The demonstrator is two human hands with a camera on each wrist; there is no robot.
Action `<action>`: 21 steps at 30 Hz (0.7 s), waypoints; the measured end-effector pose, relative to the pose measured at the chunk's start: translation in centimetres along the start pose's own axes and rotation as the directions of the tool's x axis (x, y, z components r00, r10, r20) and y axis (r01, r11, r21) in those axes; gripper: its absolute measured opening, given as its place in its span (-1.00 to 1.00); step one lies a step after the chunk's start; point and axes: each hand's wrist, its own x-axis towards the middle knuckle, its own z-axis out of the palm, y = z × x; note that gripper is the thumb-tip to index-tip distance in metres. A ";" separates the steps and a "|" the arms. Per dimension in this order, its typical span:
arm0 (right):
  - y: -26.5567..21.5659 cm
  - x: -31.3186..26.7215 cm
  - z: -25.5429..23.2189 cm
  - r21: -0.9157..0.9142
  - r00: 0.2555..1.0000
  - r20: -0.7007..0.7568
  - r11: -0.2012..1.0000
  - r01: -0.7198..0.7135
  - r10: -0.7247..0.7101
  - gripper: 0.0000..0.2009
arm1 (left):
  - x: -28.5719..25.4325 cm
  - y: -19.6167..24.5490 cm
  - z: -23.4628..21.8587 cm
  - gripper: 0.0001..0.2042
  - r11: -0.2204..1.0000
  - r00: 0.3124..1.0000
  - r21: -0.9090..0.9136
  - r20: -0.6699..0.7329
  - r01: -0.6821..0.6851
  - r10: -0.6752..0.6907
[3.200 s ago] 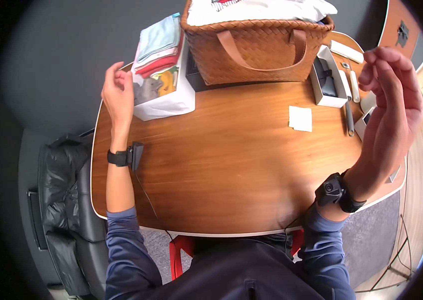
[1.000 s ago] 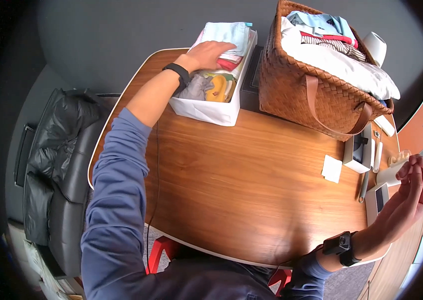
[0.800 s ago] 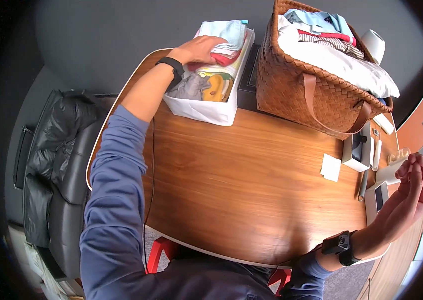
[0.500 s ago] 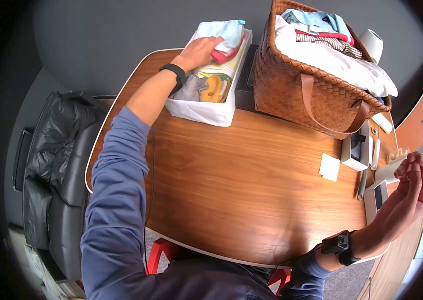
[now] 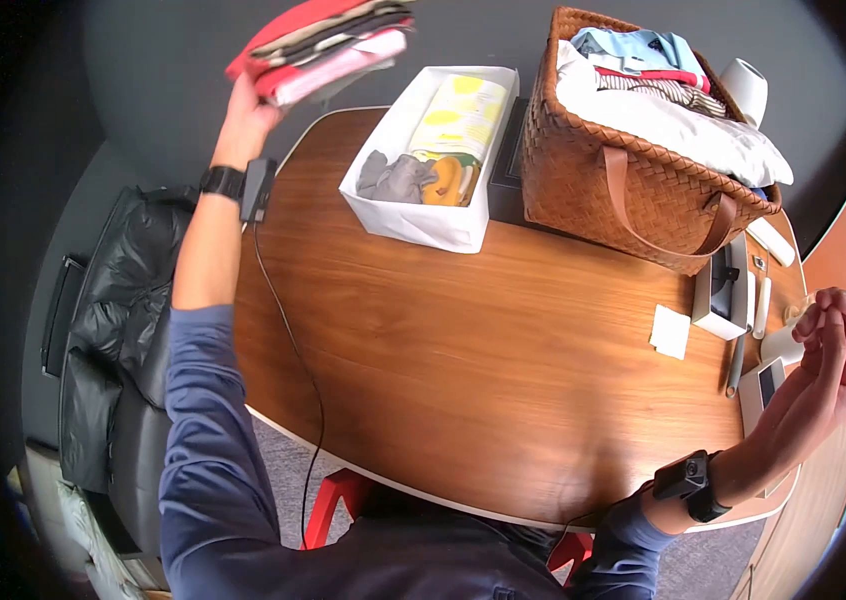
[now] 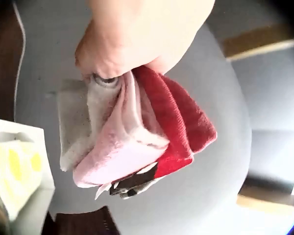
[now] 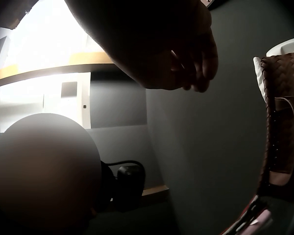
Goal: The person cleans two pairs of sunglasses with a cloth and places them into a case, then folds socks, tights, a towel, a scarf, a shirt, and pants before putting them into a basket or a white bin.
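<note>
My left hand (image 5: 246, 112) grips a stack of folded towels (image 5: 328, 52) at one edge, raised beyond the table's far left corner. In the left wrist view the towels (image 6: 122, 147) fan out below the fist in white, pink, red and dark layers. To its right stands a white box (image 5: 418, 225) holding a yellow-and-white patterned cloth (image 5: 458, 112), a crumpled grey cloth (image 5: 398, 182) and a yellow item (image 5: 446, 180). My right hand (image 5: 815, 365) is raised over the table's right edge, fingers loosely bent, holding nothing; it appears dark in the right wrist view.
A woven basket (image 5: 583, 190) heaped with clothes stands at the back right. Before it lie a white paper square (image 5: 670, 331), an open box with a dark object (image 5: 721, 290) and a grey-handled tool (image 5: 736, 365). A black sofa (image 5: 108, 370) is on the left.
My left hand has lifted the towel stack out of the white box and carried it up and left, uncovering the patterned cloth. The right hand has stayed nearly still over the last second.
</note>
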 end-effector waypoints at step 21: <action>0.4 -0.1 0.9 0.010 0.999 0.010 0.999 0.037 -0.037 -0.84 | -5.3 -14.7 -13.8 -0.59 0.935 0.879 -0.122 -0.320 0.333 -0.354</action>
